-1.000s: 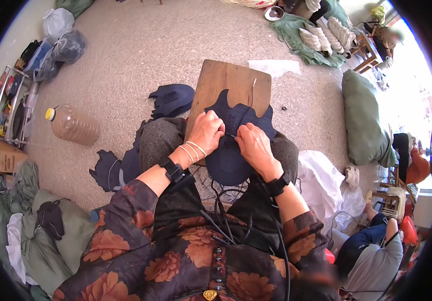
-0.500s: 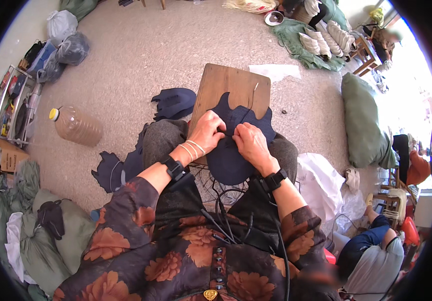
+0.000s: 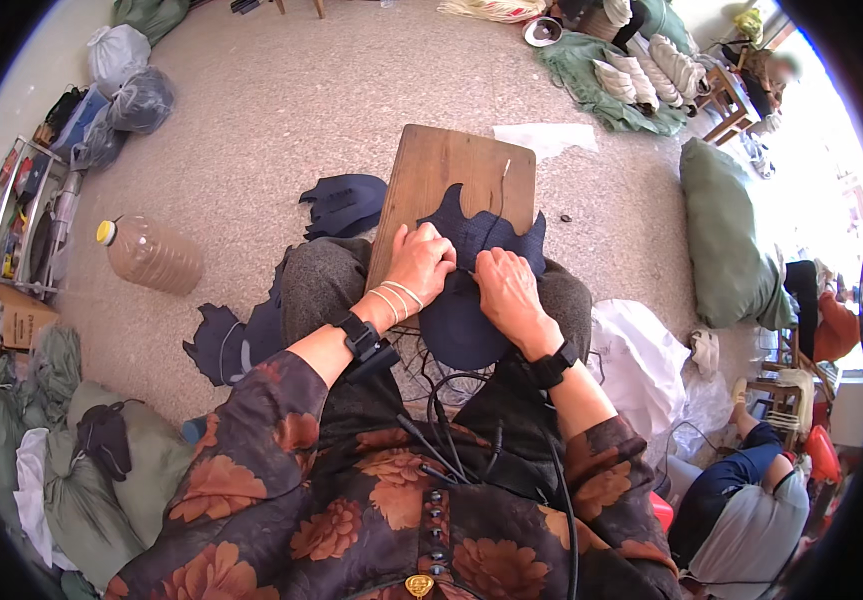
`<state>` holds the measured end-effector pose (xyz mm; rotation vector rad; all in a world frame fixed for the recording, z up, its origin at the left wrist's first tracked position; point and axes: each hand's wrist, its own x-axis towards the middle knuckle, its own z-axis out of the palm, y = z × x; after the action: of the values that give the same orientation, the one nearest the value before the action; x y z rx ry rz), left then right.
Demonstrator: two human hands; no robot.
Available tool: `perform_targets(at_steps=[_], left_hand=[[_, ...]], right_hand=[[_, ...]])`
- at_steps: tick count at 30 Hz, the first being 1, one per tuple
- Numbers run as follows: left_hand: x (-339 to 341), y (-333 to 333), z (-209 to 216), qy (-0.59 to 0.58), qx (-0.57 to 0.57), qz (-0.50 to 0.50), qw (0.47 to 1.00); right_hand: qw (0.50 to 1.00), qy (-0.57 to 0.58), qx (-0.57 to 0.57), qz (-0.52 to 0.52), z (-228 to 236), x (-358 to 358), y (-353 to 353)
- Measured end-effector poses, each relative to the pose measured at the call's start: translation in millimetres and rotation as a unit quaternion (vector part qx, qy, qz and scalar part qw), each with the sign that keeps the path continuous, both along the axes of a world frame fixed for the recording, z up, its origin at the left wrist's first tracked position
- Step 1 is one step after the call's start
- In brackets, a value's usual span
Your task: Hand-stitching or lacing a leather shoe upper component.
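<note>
A dark blue fabric piece (image 3: 463, 335), with a rounded lobe near me and pointed tabs at the far end, lies over a wooden board (image 3: 441, 160) between my knees. My left hand (image 3: 419, 265) is closed at the left edge of its narrow middle. Opposite it, my right hand (image 3: 511, 292) pinches the same fabric, fingers curled and knuckles up. The fingertips nearly meet, and whatever small thing may be between them is hidden. A thin pale strip or cord (image 3: 505, 172) rests on the board, with a dark line running from it toward the fabric.
More dark blue pieces (image 3: 344, 204) lie on the floor to the left, others (image 3: 219, 343) by my left knee. A large clear bottle with a yellow cap (image 3: 156, 255) lies beyond. White plastic (image 3: 636, 360) and a green sack (image 3: 731, 235) are on the right, near a seated person (image 3: 746, 510).
My left hand has turned, its fingers curling closer over the fabric, and the wrist has shifted slightly. My right hand stays at nearly the same place. The whole view has shifted a little.
</note>
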<state>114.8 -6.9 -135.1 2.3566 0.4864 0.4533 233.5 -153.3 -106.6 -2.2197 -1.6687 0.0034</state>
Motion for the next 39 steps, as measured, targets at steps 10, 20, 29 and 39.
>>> perform_targets(at_steps=[10,20,29,39], left_hand=[[-3.3,-4.7,6.6,0.032,-0.003,-0.003,0.999],[-18.8,31.3,8.4,-0.006,-0.035,-0.022,0.999],[-17.3,32.4,9.7,0.018,0.023,-0.030,0.999],[-18.0,27.0,8.6,-0.015,0.017,-0.022,1.000]], right_hand=[[0.996,0.081,0.039,-0.001,4.3,-4.2,-0.9],[0.997,0.053,0.045,0.014,-9.8,-11.1,34.1],[0.997,0.056,-0.018,0.054,-5.2,1.2,32.4],[0.992,0.098,0.072,0.045,-5.9,-7.2,26.8]])
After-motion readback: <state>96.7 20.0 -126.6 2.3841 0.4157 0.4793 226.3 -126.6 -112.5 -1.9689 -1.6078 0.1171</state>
